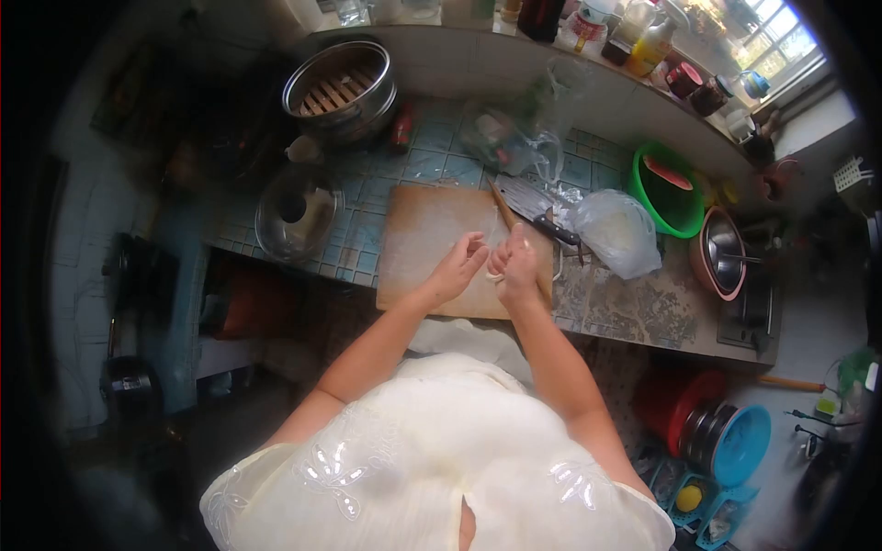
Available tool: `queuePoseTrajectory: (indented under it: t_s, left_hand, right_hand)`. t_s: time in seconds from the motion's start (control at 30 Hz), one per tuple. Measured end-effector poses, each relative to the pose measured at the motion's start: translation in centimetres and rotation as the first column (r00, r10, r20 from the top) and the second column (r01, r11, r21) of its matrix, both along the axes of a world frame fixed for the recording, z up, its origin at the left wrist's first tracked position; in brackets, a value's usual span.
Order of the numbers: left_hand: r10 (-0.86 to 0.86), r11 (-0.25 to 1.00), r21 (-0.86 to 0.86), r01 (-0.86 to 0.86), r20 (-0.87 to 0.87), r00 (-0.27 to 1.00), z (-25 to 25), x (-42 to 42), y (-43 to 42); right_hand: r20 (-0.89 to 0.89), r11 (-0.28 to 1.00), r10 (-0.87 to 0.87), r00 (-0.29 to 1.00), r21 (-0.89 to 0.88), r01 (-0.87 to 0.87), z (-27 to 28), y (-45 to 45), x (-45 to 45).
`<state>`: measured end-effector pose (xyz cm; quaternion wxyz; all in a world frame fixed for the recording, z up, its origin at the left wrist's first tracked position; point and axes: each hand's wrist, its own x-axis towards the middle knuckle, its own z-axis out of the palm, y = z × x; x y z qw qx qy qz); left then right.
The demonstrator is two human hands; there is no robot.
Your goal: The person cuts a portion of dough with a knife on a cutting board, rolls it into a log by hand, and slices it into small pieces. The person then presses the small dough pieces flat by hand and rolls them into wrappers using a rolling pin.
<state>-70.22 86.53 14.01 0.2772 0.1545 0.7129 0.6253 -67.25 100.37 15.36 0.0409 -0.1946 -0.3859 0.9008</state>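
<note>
My left hand [459, 268] is over the wooden cutting board [413, 234], its fingers loosely bent and apart, with nothing visible in them. Close beside it, my right hand [517, 268] is closed, thumb side up. A small pale bit shows at its inner edge, too small to name. Just beyond the right hand, a cleaver [524, 200] with a dark handle lies across the board's far right corner. A tied clear plastic bag [617, 231] with pale contents sits to the right of the handle.
Behind the board lie more plastic bags [501, 138]. A steamer pot [340, 87] and a glass lid [299, 213] stand left. On the right are a green basin [666, 188] and a metal bowl [723, 253] by the counter's end. Bottles [650, 50] line the sill.
</note>
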Motion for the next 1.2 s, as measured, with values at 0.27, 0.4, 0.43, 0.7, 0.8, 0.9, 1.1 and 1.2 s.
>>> queuePoseTrajectory:
  t_s: [0.27,0.4,0.43,0.7,0.8,0.9,1.1,1.2]
  left_hand:
    - [0.176,0.933,0.223,-0.282,0.400,0.899,2.0,3.4,4.0]
    - [0.196,0.913,0.253,-0.319,0.413,0.889,1.8,2.7,3.7]
    - [0.231,0.886,0.277,-0.373,0.434,0.871,2.2,2.4,3.5]
    - [0.363,0.726,0.308,-0.615,0.588,0.723,2.5,1.0,2.7]
    - [0.458,0.729,0.141,-0.670,0.628,0.629,-0.8,0.5,2.5]
    - [0.413,0.907,0.052,-0.417,0.082,0.907,-1.1,0.6,2.2]
    - [0.298,0.954,0.079,-0.289,-0.355,0.886,-0.8,1.4,2.9]
    - [0.116,0.992,0.003,-0.122,-0.338,0.934,0.4,0.5,1.4]
  right_hand:
    - [-0.311,0.210,-0.119,0.943,0.920,0.330,-0.7,-1.1,-0.6]
    - [-0.294,0.333,-0.286,0.912,0.862,0.382,-0.7,-1.5,-0.6]
    - [-0.293,0.330,-0.297,0.909,0.862,0.386,-0.8,-1.3,-0.4]
    - [-0.077,0.479,-0.248,0.966,0.857,0.191,-2.7,0.5,1.5]
    - [-0.082,0.515,-0.160,0.984,0.843,0.154,-4.6,0.7,1.7]
    - [-0.030,0.724,-0.080,0.996,0.686,0.079,-3.8,0.4,1.2]
    - [-0.218,0.657,0.262,0.940,0.754,-0.008,-0.3,1.3,1.5]
    - [-0.189,0.785,0.302,0.934,0.605,-0.131,0.1,2.2,1.3]
